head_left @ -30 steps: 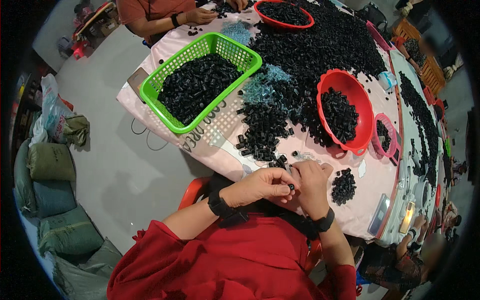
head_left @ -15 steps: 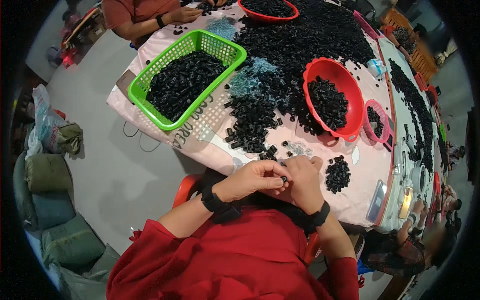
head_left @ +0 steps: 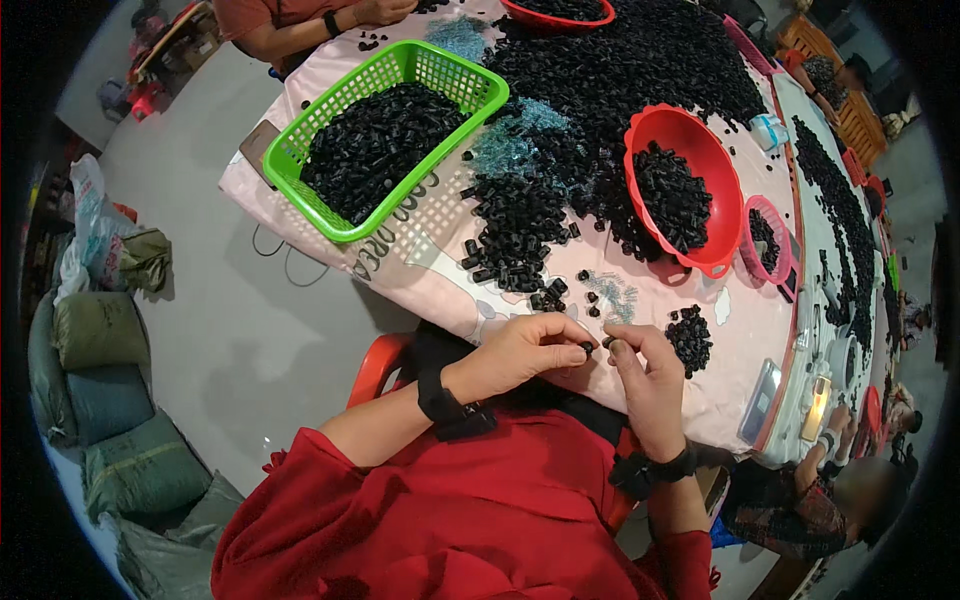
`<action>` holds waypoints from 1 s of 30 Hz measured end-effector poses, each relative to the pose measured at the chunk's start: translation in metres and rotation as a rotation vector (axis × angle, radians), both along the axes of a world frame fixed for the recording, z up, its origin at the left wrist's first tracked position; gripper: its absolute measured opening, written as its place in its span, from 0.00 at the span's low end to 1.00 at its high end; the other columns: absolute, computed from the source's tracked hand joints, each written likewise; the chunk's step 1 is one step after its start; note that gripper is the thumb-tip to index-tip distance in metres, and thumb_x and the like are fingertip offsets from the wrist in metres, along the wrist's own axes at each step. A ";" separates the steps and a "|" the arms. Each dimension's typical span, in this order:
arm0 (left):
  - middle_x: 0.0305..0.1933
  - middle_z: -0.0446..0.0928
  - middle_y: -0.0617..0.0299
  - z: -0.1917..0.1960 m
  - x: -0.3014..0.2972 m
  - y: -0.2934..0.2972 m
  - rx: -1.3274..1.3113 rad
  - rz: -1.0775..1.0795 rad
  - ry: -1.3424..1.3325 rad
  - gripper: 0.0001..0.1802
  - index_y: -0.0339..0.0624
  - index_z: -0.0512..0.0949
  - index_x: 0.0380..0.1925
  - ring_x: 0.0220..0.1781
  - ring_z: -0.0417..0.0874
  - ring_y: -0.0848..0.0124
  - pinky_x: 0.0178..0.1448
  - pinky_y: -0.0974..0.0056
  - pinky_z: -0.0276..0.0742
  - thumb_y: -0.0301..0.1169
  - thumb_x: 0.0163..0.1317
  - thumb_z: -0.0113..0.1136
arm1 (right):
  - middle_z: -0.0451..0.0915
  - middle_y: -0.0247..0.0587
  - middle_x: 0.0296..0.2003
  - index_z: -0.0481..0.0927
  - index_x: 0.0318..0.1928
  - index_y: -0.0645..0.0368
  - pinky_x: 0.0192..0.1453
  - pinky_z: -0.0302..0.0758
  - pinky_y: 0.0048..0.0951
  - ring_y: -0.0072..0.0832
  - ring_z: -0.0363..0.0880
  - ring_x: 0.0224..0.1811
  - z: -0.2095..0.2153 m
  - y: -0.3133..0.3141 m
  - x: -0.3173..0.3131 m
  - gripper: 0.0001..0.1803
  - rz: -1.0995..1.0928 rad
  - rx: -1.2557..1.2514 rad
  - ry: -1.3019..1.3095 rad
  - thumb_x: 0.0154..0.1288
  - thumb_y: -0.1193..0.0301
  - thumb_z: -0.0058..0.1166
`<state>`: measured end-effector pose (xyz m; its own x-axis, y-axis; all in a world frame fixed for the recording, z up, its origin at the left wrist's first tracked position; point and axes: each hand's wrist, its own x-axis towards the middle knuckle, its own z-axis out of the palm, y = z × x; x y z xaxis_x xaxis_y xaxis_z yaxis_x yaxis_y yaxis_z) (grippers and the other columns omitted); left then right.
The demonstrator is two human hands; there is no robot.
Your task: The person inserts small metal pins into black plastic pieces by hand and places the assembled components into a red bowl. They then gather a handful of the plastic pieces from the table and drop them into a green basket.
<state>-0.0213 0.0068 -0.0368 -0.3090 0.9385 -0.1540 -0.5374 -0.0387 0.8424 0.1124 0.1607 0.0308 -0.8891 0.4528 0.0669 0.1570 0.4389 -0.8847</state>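
Note:
Over the near table edge, my left hand [head_left: 535, 350] pinches a small black plastic part [head_left: 588, 348] between thumb and finger. Close to it on the right, my right hand [head_left: 652, 385] has thumb and forefinger closed on another small black part [head_left: 608, 342]. The two parts are a short gap apart. Just beyond my fingers lie some small clear springs [head_left: 612, 297] and a few loose black pieces. A heap of short black caps [head_left: 690, 342] sits right of my right hand. Ahead of my left hand is a pile of black cylinders [head_left: 515, 235].
A green basket [head_left: 380, 225] of black parts stands at the left, a red bowl [head_left: 722, 215] at the right, with a pink basket [head_left: 768, 278] beside it. Blue-tinted springs [head_left: 525, 140] lie near the big black heap. A co-worker's arm [head_left: 290, 40] reaches in at top left.
My hands have moved apart from where they overlapped; the right hand has turned, so its fingertips show a small black part. The whole view has shifted slightly.

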 end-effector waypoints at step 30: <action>0.47 0.84 0.59 0.006 0.013 -0.002 -0.061 0.010 0.003 0.12 0.31 0.81 0.50 0.47 0.85 0.74 0.54 0.68 0.82 0.24 0.69 0.63 | 0.79 0.35 0.36 0.82 0.47 0.57 0.55 0.60 0.39 0.32 0.78 0.39 -0.003 -0.014 0.014 0.12 0.064 0.548 0.014 0.62 0.75 0.63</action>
<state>-0.0082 0.0047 -0.0308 -0.3190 0.9242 -0.2102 -0.5348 0.0076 0.8449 0.1267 0.1467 0.0274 -0.9112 0.2931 0.2895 0.1046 0.8443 -0.5256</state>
